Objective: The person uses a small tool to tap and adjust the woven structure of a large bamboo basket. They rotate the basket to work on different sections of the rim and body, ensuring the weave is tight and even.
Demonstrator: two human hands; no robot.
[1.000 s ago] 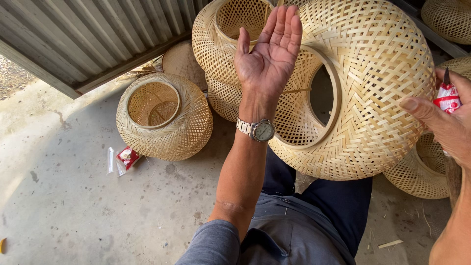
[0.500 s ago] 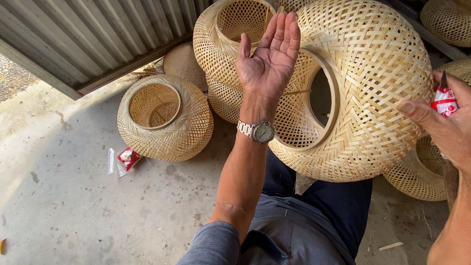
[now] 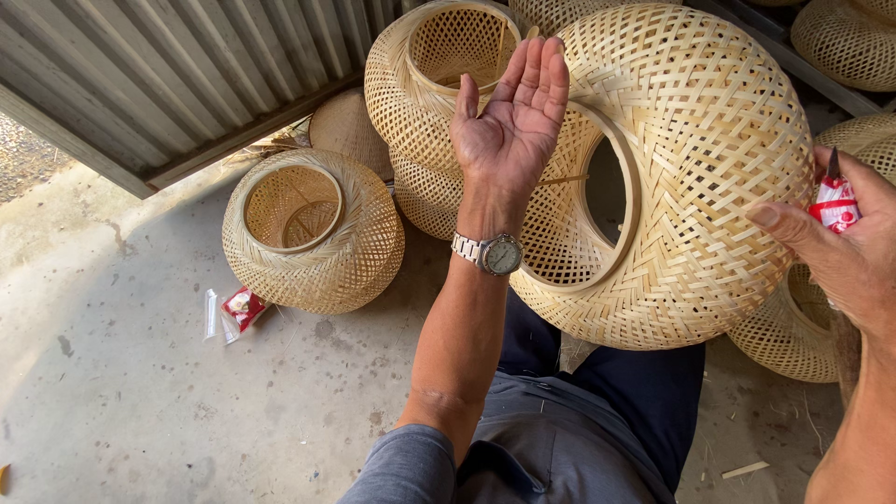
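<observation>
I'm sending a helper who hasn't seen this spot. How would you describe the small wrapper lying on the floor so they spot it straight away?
Start at the corrugated metal wall on the left and drop to the round woven bamboo basket standing alone on the concrete floor. Just off that basket's lower left edge lies the crumpled wrapper. It is red and clear plastic, the only flat, coloured scrap there among pale woven bamboo.

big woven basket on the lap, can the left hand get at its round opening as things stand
Probably yes: the left hand is raised open-palmed right beside the big woven basket, and its round opening faces that hand with nothing between them.
</observation>
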